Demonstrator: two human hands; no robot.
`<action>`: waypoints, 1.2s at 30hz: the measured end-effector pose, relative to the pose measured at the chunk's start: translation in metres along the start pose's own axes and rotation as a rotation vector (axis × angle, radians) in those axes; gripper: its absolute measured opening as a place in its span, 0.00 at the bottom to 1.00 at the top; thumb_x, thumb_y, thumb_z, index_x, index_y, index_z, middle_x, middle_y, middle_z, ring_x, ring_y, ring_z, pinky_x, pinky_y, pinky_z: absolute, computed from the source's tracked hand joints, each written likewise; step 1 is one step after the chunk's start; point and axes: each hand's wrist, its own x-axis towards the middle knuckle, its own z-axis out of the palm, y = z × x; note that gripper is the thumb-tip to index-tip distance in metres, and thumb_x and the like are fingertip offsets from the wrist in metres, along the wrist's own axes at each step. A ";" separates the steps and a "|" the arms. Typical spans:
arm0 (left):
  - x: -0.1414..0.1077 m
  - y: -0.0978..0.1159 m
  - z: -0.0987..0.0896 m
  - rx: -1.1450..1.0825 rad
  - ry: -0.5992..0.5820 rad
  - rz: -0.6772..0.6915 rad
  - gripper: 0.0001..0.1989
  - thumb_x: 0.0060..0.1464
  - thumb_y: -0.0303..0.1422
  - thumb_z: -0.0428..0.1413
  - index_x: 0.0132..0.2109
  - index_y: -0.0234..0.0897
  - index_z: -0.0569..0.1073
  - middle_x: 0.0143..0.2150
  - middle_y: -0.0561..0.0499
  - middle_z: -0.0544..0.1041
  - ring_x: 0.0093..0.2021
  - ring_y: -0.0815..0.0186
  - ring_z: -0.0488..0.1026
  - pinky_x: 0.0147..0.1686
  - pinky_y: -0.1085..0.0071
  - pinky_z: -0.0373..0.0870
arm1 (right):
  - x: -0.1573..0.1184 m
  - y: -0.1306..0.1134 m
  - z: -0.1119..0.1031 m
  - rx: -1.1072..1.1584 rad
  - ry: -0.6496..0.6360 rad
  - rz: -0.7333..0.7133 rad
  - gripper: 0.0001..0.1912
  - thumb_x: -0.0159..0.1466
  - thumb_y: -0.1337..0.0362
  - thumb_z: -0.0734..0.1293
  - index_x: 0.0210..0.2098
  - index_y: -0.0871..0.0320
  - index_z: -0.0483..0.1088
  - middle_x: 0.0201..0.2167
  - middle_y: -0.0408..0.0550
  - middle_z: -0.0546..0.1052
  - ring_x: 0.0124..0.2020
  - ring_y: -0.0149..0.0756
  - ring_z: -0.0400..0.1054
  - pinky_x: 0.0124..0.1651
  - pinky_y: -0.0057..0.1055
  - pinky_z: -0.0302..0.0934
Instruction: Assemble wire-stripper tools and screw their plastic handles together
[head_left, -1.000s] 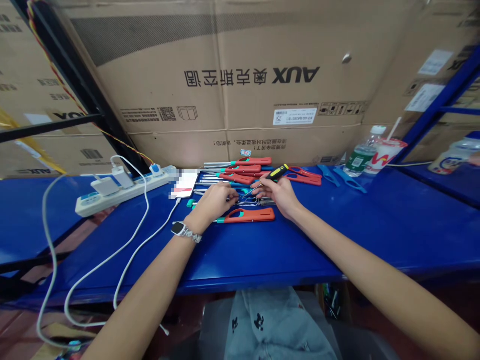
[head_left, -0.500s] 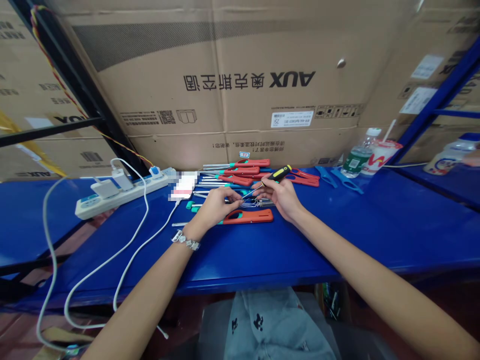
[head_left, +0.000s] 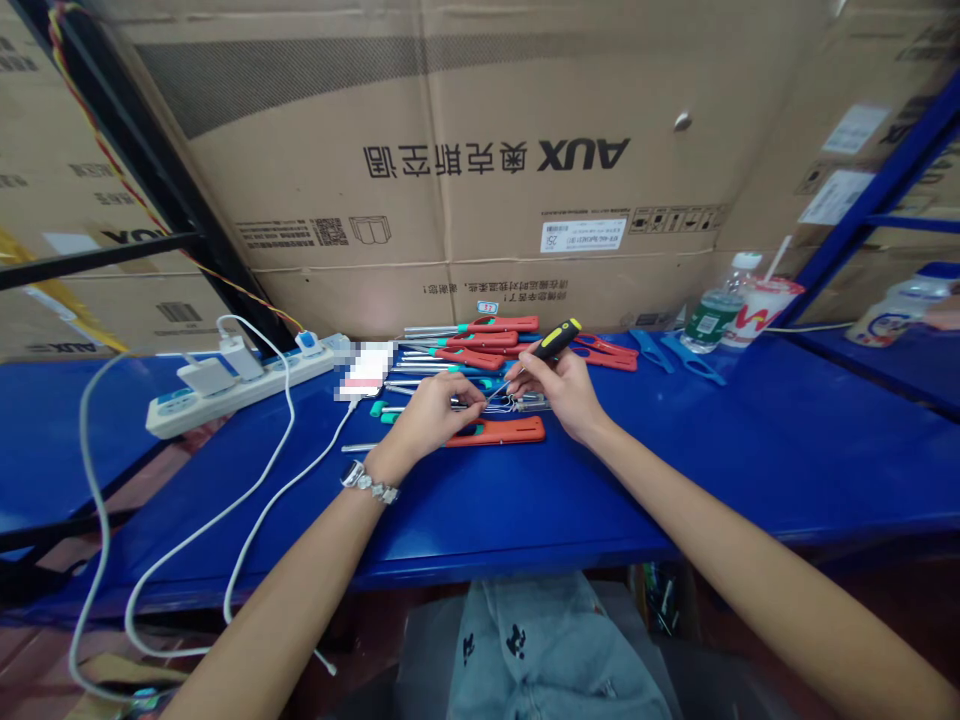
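Observation:
My right hand (head_left: 564, 388) is closed on a black and yellow screwdriver (head_left: 556, 341). Its thin shaft slants down to the left, reaching the fingertips of my left hand (head_left: 442, 410). Those left fingers are pinched together, and what sits between them is too small to make out. Thin white wires (head_left: 510, 404) lie between the two hands. Just below is an orange-red gas lighter (head_left: 506, 431) with a long metal tube, partly covered by my left hand. Several red lighters (head_left: 480, 350) lie behind my hands, their metal tubes pointing left.
A power strip (head_left: 232, 388) with chargers and white cables stands at left, beside a phone (head_left: 367, 370). Blue plastic shell pieces (head_left: 690, 360), a water bottle (head_left: 716, 305) and a red-white cup (head_left: 761, 310) are at right. A large cardboard box (head_left: 480, 240) backs the blue table (head_left: 525, 520).
The screwdriver and my right hand have shifted very slightly; the handle stands a little steeper. My left hand stays almost where it was.

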 end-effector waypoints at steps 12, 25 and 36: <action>-0.005 0.019 0.019 0.027 -0.163 0.110 0.15 0.57 0.40 0.65 0.49 0.39 0.79 0.47 0.45 0.79 0.49 0.54 0.74 0.50 0.57 0.71 | -0.010 -0.013 -0.021 -0.147 0.096 -0.109 0.24 0.58 0.41 0.73 0.34 0.51 0.64 0.21 0.39 0.75 0.17 0.32 0.65 0.22 0.32 0.62; -0.011 0.010 0.026 -0.019 -0.174 0.068 0.11 0.60 0.41 0.64 0.44 0.38 0.78 0.40 0.47 0.75 0.40 0.59 0.73 0.42 0.62 0.73 | -0.013 -0.013 -0.022 -0.192 0.048 -0.123 0.24 0.59 0.40 0.73 0.35 0.51 0.64 0.20 0.39 0.73 0.17 0.31 0.64 0.21 0.31 0.59; -0.009 0.004 0.026 -0.099 -0.172 -0.023 0.13 0.54 0.41 0.68 0.38 0.38 0.76 0.37 0.48 0.77 0.37 0.61 0.73 0.39 0.63 0.72 | -0.012 -0.008 -0.013 -0.271 0.002 -0.138 0.17 0.63 0.46 0.72 0.36 0.50 0.66 0.22 0.39 0.73 0.20 0.33 0.65 0.27 0.34 0.63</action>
